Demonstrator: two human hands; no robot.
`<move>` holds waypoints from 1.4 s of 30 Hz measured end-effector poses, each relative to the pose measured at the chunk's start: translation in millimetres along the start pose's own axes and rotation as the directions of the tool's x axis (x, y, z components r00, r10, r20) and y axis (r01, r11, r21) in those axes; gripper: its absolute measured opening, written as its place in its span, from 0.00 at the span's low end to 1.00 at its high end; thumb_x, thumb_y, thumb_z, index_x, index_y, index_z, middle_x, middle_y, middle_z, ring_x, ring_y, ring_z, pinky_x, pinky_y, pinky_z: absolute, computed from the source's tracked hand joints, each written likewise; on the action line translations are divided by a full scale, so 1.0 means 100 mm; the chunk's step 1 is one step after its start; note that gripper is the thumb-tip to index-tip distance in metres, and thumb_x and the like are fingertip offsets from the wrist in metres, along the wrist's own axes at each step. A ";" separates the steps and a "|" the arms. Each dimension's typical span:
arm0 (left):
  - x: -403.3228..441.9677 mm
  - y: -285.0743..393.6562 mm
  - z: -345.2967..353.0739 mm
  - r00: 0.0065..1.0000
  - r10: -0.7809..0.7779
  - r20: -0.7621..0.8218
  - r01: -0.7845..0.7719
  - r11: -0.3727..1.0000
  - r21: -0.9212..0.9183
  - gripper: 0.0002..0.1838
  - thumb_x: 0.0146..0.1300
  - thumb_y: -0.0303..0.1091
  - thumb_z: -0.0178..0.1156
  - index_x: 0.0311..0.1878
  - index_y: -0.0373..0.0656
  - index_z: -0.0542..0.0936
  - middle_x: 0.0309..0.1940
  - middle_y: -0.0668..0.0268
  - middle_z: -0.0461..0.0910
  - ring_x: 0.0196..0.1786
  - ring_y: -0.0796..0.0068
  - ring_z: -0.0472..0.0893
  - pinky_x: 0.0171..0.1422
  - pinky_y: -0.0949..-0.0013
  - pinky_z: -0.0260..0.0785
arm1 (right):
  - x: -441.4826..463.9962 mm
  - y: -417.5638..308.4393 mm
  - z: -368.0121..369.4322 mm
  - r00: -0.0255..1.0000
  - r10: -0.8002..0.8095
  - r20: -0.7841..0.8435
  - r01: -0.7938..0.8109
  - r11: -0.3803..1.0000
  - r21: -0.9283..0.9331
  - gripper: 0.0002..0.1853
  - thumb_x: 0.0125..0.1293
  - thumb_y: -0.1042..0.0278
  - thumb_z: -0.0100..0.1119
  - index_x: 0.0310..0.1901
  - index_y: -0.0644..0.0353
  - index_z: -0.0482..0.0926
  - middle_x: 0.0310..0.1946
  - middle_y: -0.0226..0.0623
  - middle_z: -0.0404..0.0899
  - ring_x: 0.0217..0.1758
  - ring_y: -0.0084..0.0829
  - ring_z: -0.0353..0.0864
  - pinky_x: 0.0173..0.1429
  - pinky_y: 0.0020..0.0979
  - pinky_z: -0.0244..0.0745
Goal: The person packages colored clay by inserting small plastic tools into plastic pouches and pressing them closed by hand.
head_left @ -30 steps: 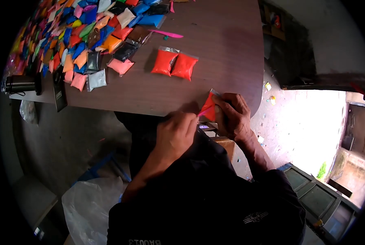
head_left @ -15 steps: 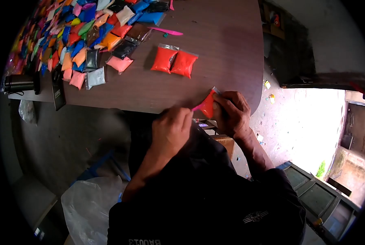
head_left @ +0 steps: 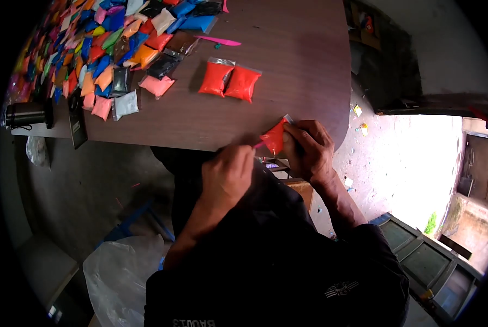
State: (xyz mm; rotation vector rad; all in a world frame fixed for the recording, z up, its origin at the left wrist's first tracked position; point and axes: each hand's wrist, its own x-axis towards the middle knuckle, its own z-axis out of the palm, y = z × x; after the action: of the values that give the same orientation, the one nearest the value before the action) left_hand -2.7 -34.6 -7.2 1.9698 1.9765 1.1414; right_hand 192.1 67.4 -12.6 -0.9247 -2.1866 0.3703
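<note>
My right hand (head_left: 311,146) is closed on a small red clay-like packet (head_left: 275,137) in clear plastic, pinching its right side just past the table's front edge. My left hand (head_left: 227,171) is closed around a thin pink plastic stick (head_left: 259,145). Its tip touches the packet's left corner; most of the stick is hidden by my fingers. On the table beyond lie two more red packets, a left one (head_left: 216,77) and a right one (head_left: 244,84), side by side and touching.
A heap of many-coloured packets (head_left: 113,46) covers the table's (head_left: 298,71) left side. Near it lie a pink plastic knife (head_left: 219,41), a dark cylinder (head_left: 28,113) and a flat dark object (head_left: 77,122). A clear plastic bag (head_left: 121,275) stands low at left.
The red packet has tilted and shows more of its face, its left corner reaching further left. Both hands keep their grip. The view has shifted slightly.
</note>
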 end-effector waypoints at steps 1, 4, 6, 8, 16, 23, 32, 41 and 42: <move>-0.02 -0.08 0.04 0.998 -0.053 -0.031 0.051 0.997 -0.058 0.07 0.69 0.28 0.71 0.40 0.45 0.80 0.30 0.61 0.83 0.31 0.55 0.86 0.32 0.58 0.79 | -0.01 0.01 0.01 1.000 -0.002 -0.010 0.002 1.000 0.005 0.13 0.60 0.77 0.75 0.47 0.58 0.89 0.40 0.37 0.84 0.39 0.41 0.87 0.43 0.40 0.84; 0.00 -0.13 -0.02 0.994 -0.081 -0.079 0.076 0.995 -0.062 0.08 0.69 0.27 0.71 0.40 0.45 0.79 0.30 0.59 0.83 0.31 0.53 0.86 0.32 0.57 0.79 | 0.00 0.00 0.03 1.000 -0.001 -0.026 0.001 1.000 0.012 0.13 0.60 0.76 0.75 0.47 0.57 0.89 0.39 0.37 0.84 0.38 0.41 0.87 0.42 0.40 0.84; 0.00 -0.07 -0.07 0.995 -0.085 -0.053 0.081 0.993 -0.082 0.08 0.68 0.26 0.72 0.41 0.44 0.80 0.30 0.58 0.83 0.31 0.53 0.86 0.33 0.57 0.79 | 0.01 -0.01 0.03 1.000 0.005 -0.028 -0.005 1.000 0.006 0.12 0.60 0.75 0.76 0.46 0.57 0.89 0.39 0.37 0.85 0.37 0.41 0.87 0.41 0.40 0.84; -0.03 0.02 -0.05 0.999 -0.054 -0.003 0.052 0.975 -0.214 0.07 0.68 0.26 0.73 0.43 0.42 0.83 0.33 0.55 0.85 0.33 0.48 0.87 0.35 0.56 0.79 | 0.01 -0.01 0.03 0.999 0.010 -0.042 -0.010 1.000 0.001 0.12 0.59 0.75 0.76 0.45 0.57 0.89 0.39 0.36 0.85 0.37 0.41 0.87 0.41 0.39 0.84; -0.03 -0.12 0.02 0.996 -0.057 -0.074 0.056 0.998 -0.013 0.07 0.70 0.28 0.70 0.39 0.46 0.79 0.30 0.60 0.83 0.30 0.54 0.86 0.32 0.56 0.79 | -0.01 0.01 0.06 0.998 0.008 -0.068 -0.008 1.000 -0.006 0.12 0.58 0.76 0.77 0.44 0.56 0.89 0.38 0.36 0.85 0.36 0.40 0.87 0.40 0.39 0.84; -0.07 0.04 0.01 0.999 0.020 0.037 -0.013 0.982 -0.190 0.06 0.70 0.29 0.70 0.40 0.45 0.80 0.31 0.60 0.82 0.30 0.56 0.85 0.33 0.58 0.79 | 0.01 -0.01 0.07 0.997 0.021 -0.071 -0.022 1.000 -0.016 0.12 0.58 0.77 0.77 0.43 0.56 0.89 0.37 0.36 0.85 0.36 0.40 0.87 0.40 0.39 0.84; 0.00 -0.37 -0.16 0.982 -0.127 -0.138 0.120 0.991 -0.060 0.06 0.69 0.28 0.72 0.42 0.43 0.82 0.32 0.58 0.86 0.32 0.51 0.87 0.34 0.55 0.80 | -0.01 -0.03 0.05 0.998 0.049 -0.030 -0.050 0.998 -0.036 0.10 0.60 0.78 0.76 0.44 0.60 0.90 0.38 0.40 0.87 0.38 0.42 0.88 0.44 0.39 0.84; 0.14 -0.88 -0.36 0.931 -0.211 -0.299 0.214 0.977 -0.022 0.05 0.70 0.29 0.72 0.44 0.41 0.86 0.33 0.55 0.88 0.34 0.54 0.90 0.38 0.59 0.80 | -0.13 -0.34 -0.03 0.993 0.009 0.116 0.007 0.990 -0.141 0.24 0.53 0.66 0.82 0.53 0.56 0.87 0.56 0.39 0.84 0.52 0.43 0.85 0.53 0.44 0.81; 0.15 -0.91 -0.35 0.929 -0.213 -0.303 0.215 0.976 -0.027 0.05 0.70 0.29 0.72 0.44 0.41 0.86 0.33 0.55 0.88 0.34 0.54 0.90 0.38 0.59 0.80 | -0.13 -0.38 -0.02 0.992 -0.009 0.127 0.033 0.982 -0.189 0.23 0.54 0.63 0.82 0.52 0.54 0.87 0.56 0.37 0.84 0.53 0.43 0.85 0.54 0.44 0.80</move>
State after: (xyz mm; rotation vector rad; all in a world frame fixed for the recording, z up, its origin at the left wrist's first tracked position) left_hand -98.1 -22.9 -28.9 1.6049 2.2757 1.4523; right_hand 180.9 31.4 0.7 -1.0041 -2.3770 0.2163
